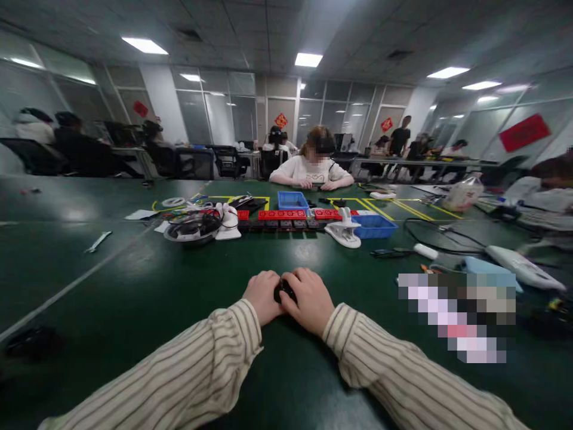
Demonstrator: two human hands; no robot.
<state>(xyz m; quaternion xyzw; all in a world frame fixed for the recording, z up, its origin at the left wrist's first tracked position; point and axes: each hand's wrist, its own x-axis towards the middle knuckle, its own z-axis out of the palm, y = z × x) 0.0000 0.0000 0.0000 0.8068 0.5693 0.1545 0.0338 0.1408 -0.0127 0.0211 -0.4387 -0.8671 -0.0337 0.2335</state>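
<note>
Close in front of me, my left hand (pixel 264 297) and my right hand (pixel 310 298) meet low over the green table. Between them is a small, dark, glossy object (pixel 283 290), with the fingers of both hands curled round it. Most of it is covered, so its exact kind cannot be made out. Both hands are closed, their thumbs side by side. Beyond them stands a row of red pieces (pixel 281 214) above black blocks (pixel 299 224), flanked by a white clip-like stand (pixel 344 230).
Blue bins (pixel 375 226) sit by the row. A tray of cables (pixel 190 230) lies left of it. On the right are a black cable (pixel 441 240), a white device (pixel 524 267) and a blurred-out patch. Across the table sits a person (pixel 313 164).
</note>
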